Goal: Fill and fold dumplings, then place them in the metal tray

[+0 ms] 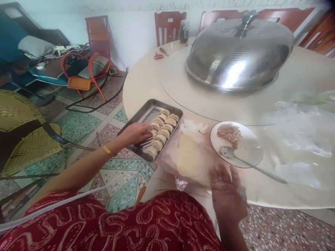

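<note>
A steel tray [136, 121] juts over the round table's near-left edge and holds a row of several folded dumplings [164, 129]. My left hand [136, 132] reaches into the tray, its fingertips on a dumpling at the row's left side. My right hand [227, 193] hovers flat, fingers apart and floury, at the table's near edge. It is just right of a stack of round dough wrappers [188, 155] on plastic film. A white plate [250, 146] beyond that hand carries minced filling [229, 133] and a metal spoon [251, 164].
A large perforated steel dome cover [239, 52] sits on the turntable [300, 87] at the table's middle. Crumpled clear plastic [300, 129] lies at right. Red scissors [158, 56] lie at the far edge. Wooden chairs [169, 26] ring the table; a wicker chair [23, 132] stands at left.
</note>
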Tool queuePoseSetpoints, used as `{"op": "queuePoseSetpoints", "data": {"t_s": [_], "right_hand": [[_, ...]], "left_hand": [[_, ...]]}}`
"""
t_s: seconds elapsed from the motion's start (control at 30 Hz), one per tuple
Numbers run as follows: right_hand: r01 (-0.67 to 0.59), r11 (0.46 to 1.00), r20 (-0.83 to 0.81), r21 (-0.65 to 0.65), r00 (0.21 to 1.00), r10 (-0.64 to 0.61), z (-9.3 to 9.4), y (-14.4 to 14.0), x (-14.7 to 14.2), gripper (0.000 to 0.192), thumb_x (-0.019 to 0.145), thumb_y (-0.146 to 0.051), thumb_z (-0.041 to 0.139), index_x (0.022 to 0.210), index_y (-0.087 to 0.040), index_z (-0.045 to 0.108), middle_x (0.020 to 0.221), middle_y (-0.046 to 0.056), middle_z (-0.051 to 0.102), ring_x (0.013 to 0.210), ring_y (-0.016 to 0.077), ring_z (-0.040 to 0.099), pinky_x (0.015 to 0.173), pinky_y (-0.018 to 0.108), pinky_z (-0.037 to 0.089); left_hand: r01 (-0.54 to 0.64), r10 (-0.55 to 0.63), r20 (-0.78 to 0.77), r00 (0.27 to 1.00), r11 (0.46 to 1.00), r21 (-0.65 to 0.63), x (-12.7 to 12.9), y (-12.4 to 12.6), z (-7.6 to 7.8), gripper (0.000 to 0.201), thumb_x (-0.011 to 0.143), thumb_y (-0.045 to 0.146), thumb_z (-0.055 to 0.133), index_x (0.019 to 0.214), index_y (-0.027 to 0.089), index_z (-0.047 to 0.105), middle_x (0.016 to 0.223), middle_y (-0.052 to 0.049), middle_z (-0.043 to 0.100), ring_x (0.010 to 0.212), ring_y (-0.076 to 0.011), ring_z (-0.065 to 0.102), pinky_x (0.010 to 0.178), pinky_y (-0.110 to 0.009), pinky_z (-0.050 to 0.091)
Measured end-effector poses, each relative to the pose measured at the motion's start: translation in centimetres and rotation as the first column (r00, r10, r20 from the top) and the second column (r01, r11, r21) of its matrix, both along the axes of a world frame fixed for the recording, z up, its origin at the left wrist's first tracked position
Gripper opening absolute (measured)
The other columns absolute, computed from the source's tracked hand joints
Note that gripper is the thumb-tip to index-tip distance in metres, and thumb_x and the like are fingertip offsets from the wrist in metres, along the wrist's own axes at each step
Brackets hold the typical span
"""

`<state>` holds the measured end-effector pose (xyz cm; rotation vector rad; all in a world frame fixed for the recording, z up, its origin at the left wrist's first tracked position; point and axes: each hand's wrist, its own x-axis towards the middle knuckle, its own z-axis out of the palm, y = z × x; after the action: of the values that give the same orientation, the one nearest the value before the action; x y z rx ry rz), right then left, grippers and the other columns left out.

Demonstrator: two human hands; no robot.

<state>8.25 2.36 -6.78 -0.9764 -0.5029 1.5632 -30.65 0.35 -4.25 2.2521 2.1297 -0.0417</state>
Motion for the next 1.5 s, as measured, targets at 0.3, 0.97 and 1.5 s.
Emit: {"op": "queuePoseSetpoints", "data": {"t_s": [0.3,0.97,1.5], "right_hand": [[0.007,1.000,-0.006,-0.002,1.000,-0.007,0.1,0.1,0.0,0.041,0.087,-0.051,0.051,0.115,-0.027,0.068,0.112,0.008,0.073,0.105,0.0259,0.067,0.115,0.067,0.022],[-0.169,0.961,0.273,0.220,0.956,0.106,-0.2,-1.4,0.4,0.029,0.091,-0.039,0.055,0.111,-0.023,0.068,0.116,0.008,0.071,0.103,0.0210,0.067,0.099,0.050,0.051],[-0.699,0.465,0.835,0.544,0.392,-0.386,-1.9,0.0,-0.4,0.022,0.089,-0.018,0.051,0.100,-0.023,0.070,0.110,0.009,0.070,0.110,0.0255,0.056,0.102,0.050,0.046]], "left_hand": [[0.109,-0.103,-0.132,0.986,0.993,0.035,0.8,0.5,0.5,0.025,0.093,0.032,0.056,0.112,0.021,0.067,0.087,-0.005,0.069,0.076,-0.0185,0.065,0.063,-0.026,0.043],[0.319,-0.318,-0.029,0.948,0.937,0.144,13.3,8.2,4.2,0.020,0.093,0.023,0.054,0.097,0.014,0.071,0.089,-0.009,0.069,0.083,-0.0232,0.062,0.075,-0.035,0.043],[0.398,-0.403,0.010,0.915,0.906,0.145,16.3,-2.2,-0.2,0.008,0.092,0.020,0.058,0.094,0.018,0.065,0.097,-0.009,0.068,0.088,-0.0239,0.060,0.073,-0.036,0.037]]}}
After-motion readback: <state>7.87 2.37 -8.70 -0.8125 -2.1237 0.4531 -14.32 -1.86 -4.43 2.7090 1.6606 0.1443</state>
